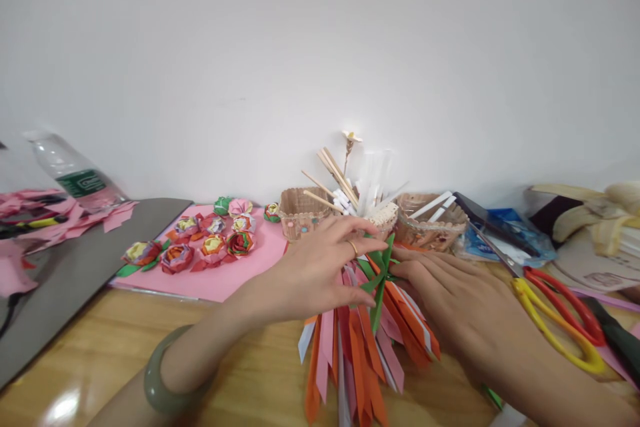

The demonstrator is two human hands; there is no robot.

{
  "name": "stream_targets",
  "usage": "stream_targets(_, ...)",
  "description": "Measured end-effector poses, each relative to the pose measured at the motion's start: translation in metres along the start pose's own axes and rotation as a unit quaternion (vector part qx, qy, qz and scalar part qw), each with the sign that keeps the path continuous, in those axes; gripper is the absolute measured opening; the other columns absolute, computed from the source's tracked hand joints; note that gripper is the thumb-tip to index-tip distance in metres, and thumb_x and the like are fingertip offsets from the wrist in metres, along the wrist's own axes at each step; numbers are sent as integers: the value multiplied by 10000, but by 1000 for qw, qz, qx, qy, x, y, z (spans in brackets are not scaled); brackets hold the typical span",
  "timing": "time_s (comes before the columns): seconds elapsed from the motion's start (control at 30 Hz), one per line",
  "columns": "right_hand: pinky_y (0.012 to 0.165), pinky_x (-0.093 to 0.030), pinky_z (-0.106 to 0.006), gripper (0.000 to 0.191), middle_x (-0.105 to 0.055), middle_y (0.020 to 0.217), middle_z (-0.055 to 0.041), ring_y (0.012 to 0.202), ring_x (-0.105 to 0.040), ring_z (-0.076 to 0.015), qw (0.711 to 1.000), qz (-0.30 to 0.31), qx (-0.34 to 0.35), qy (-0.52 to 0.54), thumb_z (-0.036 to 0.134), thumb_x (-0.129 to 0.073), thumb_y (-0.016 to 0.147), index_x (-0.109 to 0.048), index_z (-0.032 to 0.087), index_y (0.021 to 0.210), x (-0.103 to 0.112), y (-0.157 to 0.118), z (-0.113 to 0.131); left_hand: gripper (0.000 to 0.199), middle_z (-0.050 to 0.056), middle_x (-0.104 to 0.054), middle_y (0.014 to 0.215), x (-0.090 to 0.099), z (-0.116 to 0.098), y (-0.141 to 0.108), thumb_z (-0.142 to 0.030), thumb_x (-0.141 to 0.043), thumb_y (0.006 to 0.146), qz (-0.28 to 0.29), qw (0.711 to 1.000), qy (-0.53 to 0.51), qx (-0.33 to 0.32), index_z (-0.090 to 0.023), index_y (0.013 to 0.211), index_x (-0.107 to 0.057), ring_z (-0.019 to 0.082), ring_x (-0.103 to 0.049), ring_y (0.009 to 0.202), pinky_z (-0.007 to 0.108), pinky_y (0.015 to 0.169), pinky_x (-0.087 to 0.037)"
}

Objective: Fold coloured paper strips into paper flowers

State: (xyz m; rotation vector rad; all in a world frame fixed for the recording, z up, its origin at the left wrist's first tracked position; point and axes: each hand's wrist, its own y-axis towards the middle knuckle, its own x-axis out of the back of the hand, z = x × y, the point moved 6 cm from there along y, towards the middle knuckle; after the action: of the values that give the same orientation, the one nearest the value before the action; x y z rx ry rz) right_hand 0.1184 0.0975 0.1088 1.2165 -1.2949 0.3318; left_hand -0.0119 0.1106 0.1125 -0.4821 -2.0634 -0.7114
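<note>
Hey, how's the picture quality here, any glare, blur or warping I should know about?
Head view: soft, even light; a glare patch on the wooden table at bottom left; wide-angle warping bends the table edge and tilts the bottle; the hands, left and right, look stretched and slightly soft, and the paper strips are fairly sharp.

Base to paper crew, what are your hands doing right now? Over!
Left hand and right hand both pressing on green paper strip, atop fan of coloured strips. Scissors beside right hand, baskets just behind. Over.
</note>
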Motion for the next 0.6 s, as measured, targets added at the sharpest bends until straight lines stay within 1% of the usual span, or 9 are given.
stream_targets(0.03,575,-498,-321,291,-706,769,-95,697,-688,-216,1000,1,4,8,79,-264,898,-540,167,865,1,1,1,491,84,-511,1307,0,-2,0,-282,-689,742,-7,1000,16,-14,-217,1204,-535,244,-444,1224,445,1019,-383)
stream_targets(0.1,586,-508,-314,281,-710,792,-95,721,-691,-209,1000,9,5,28,83,-267,895,-534,169,887,1,2,3,426,82,-557,1256,-1,-7,-1,-216,-630,741,-40,996,66,-33,-185,1158,-545,254,-440,1213,463,1031,-357)
stream_targets(0.17,611,-518,-311,274,-713,854,-111,766,-690,-205,999,23,0,45,87,-270,890,-531,171,899,1,2,4,353,83,-629,1137,-4,-13,-2,-198,-595,706,-90,987,128,-46,-162,1056,-571,292,-435,1207,514,1043,-309)
stream_targets(0.2,625,-521,-310,270,-712,881,-121,785,-688,-205,998,28,-4,48,87,-274,888,-531,170,902,0,2,4,307,85,-659,1057,-7,-16,-2,-198,-573,706,-112,980,156,-53,-154,1010,-578,305,-447,1196,544,1043,-283)
stream_targets(0.23,630,-521,-309,266,-709,887,-125,790,-685,-204,998,33,-7,50,84,-280,884,-531,168,905,-1,2,5,257,82,-675,980,-9,-20,-3,-200,-545,721,-138,972,175,-71,-152,971,-580,299,-480,1159,547,1034,-284)
stream_targets(0.3,612,-512,-308,264,-699,828,-105,743,-676,-203,998,32,-19,45,75,-286,879,-533,168,903,-2,2,4,171,87,-677,893,-13,-24,-5,-194,-507,757,-188,956,207,-84,-140,899,-584,267,-556,1023,513,988,-345)
stream_targets(0.4,578,-492,-321,243,-667,745,-77,661,-649,-212,999,18,-40,22,93,-299,888,-529,171,891,-3,2,2,118,73,-668,796,-16,-25,-4,-162,-476,796,-217,941,243,-86,-130,846,-578,219,-585,829,444,891,-434)
stream_targets(0.5,583,-480,-340,220,-652,755,-98,674,-634,-233,999,-6,-41,-25,166,-310,932,-525,158,887,-2,3,2,119,45,-655,758,-17,-24,-4,-124,-443,828,-238,933,255,-93,-146,840,-559,190,-570,763,389,829,-468)
stream_targets(0.6,581,-466,-340,254,-638,768,-108,686,-617,-238,998,-17,-37,-47,213,-293,961,-519,164,855,-3,2,2,121,35,-634,737,-19,-24,-5,-97,-430,844,-264,921,266,-104,-150,847,-539,177,-545,717,327,718,-475)
